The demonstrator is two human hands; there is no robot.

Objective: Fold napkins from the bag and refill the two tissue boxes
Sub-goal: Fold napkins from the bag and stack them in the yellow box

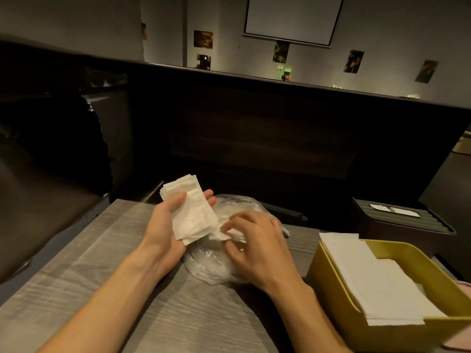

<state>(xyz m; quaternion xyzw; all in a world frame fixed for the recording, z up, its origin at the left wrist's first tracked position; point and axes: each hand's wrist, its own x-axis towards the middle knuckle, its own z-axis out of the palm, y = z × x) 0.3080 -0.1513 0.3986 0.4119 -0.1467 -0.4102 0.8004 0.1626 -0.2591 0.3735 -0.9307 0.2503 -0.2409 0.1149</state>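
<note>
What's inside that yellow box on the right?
The yellow box holds white napkins, the top ones poking over its rim. They cover the bottom, so how deep the pile goes can't be seen.

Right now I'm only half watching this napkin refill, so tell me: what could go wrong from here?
1. The left hand holds a fanned stack of napkins in a loose grip; sheets could slide off onto the table.
2. The right hand pinches a napkin at the plastic bag; the thin paper might tear or drag extra sheets out.
3. Napkins in the yellow box overhang its rim, so a passing forearm could knock them out.
</note>
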